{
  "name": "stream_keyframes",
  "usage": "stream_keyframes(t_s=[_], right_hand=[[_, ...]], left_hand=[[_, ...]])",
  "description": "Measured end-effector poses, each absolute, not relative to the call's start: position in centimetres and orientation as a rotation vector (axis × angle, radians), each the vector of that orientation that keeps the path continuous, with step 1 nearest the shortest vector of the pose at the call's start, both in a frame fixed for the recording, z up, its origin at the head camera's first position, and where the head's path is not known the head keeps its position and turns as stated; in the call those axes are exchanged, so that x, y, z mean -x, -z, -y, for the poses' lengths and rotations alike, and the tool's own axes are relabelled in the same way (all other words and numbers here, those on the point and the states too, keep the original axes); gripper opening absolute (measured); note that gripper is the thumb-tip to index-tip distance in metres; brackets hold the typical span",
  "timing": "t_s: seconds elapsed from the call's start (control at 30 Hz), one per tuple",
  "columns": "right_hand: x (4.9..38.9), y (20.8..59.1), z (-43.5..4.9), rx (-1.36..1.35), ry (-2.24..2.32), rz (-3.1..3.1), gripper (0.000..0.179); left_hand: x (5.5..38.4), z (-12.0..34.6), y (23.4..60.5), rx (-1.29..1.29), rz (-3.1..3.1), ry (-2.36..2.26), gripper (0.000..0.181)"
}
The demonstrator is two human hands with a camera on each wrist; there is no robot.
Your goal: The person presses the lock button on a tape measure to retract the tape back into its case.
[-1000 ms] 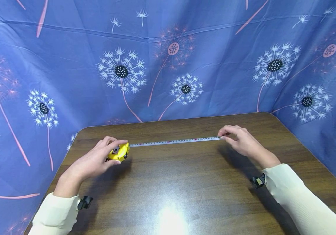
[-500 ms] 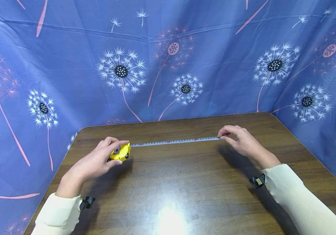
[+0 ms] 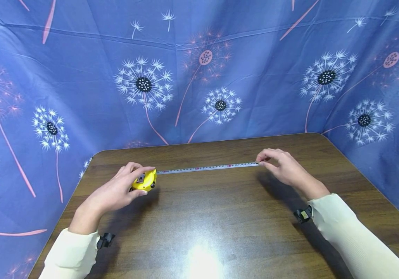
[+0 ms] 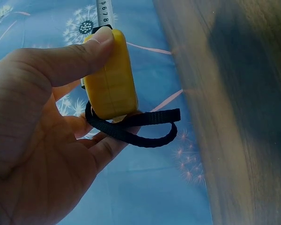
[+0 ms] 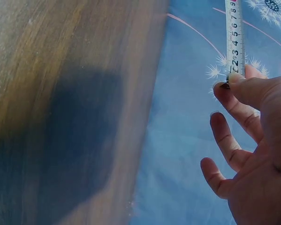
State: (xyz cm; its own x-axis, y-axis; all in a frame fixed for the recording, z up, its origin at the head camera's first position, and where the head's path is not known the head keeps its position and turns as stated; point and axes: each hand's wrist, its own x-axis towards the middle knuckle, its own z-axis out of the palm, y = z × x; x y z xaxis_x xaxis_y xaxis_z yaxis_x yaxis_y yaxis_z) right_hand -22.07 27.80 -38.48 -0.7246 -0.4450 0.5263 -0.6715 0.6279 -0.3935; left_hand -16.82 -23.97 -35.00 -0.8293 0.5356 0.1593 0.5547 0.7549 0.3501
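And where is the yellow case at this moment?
In the head view, the case is left of centre, held in the left hand above the table.

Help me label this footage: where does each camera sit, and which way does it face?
Head: on the head, facing forward and down at the table and flowered cloth; left hand, right hand and both sleeves show.
Left wrist: on that wrist, facing past the palm toward the yellow tape case; the left hand shows.
Right wrist: on that wrist, facing past the palm toward the printed tape blade; the right hand shows.
Both wrist views share the tape blade, cloth and table.
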Motion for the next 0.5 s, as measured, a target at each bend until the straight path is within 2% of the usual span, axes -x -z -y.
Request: stream_keyframes(t_s=[0.5], right_hand=[[22.5, 38.66, -27.15, -0.925, -0.862, 2.454, 0.027]], left_hand=[[17.07, 23.6, 35.2, 0.905, 2.892, 0.591, 0.072]])
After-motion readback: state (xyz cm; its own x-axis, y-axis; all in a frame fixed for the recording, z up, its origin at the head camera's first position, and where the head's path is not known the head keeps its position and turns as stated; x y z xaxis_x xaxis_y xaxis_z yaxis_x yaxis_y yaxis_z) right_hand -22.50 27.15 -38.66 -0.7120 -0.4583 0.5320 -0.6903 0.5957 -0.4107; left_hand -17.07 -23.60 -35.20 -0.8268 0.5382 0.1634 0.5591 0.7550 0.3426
